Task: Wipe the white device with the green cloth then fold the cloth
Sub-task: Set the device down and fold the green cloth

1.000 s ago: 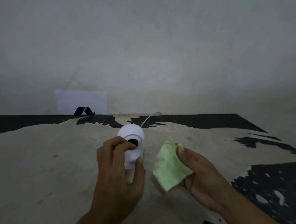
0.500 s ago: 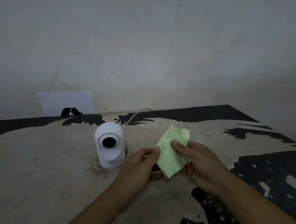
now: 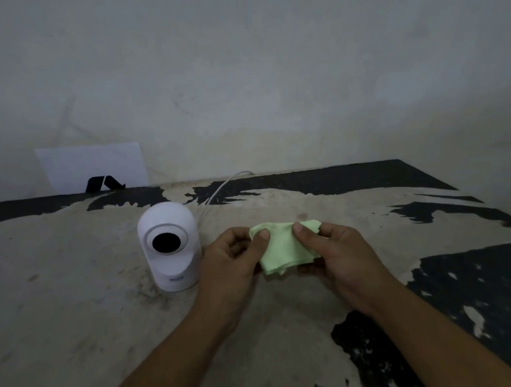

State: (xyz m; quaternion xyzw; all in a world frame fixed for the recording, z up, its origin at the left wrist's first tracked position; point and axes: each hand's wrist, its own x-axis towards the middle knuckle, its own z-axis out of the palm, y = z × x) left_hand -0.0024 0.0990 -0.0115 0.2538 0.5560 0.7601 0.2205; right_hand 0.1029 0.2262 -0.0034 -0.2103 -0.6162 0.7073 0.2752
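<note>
- Head view: worn table (image 3: 77,341), pale surface with black patches along the far edge and right side; bare grey-white wall (image 3: 270,71) behind.
- White sheet of paper (image 3: 95,165) leans on the wall at far left, a small black object (image 3: 102,184) at its foot.
- White device (image 3: 170,244) stands upright on the table, left of centre; long axis vertical, dark round lens facing the viewer. White cable (image 3: 217,190) runs from behind it toward the wall.
- Green cloth (image 3: 285,248) held above the table, just right of the device, not touching it; crumpled, long axis roughly left-right.
- Left hand (image 3: 231,261) pinches the cloth's upper left edge, thumb on top.
- Right hand (image 3: 334,254) pinches the upper right edge, fingers curled under the cloth.
</note>
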